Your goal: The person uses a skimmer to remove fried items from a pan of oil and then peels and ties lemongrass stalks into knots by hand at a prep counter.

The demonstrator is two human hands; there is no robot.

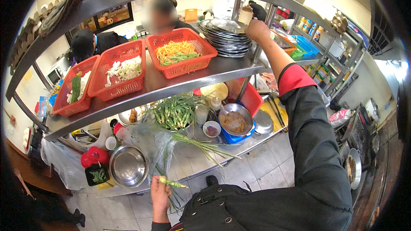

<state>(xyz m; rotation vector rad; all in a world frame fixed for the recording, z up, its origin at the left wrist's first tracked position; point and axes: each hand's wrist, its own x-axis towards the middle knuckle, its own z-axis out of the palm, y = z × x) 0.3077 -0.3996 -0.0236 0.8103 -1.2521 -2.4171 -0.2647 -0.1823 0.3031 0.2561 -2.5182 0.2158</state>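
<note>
Near the table's front edge, my left hand point(160, 193) holds a green vegetable bundle point(172, 183), knotted at one end with long thin leaves hanging down. My right hand point(257, 29) is raised at the upper shelf, its fingers curled beside a stack of metal plates point(226, 40); whether it grips anything cannot be told. On the lower table a heap of similar tied green bundles point(173, 112) fills a bowl. Loose long green stalks point(205, 147) lie in front of it, partly over a clear plastic bag point(151, 141). An empty steel bowl point(128, 166) sits left of my left hand.
Red plastic baskets point(181, 70) of cut vegetables stand on the steel shelf point(205, 85) above the table. A metal bowl of brown sauce point(236, 119) and a small white bowl point(212, 129) are at the right. Co-workers point(110, 42) are beyond the shelf; another person is at lower left.
</note>
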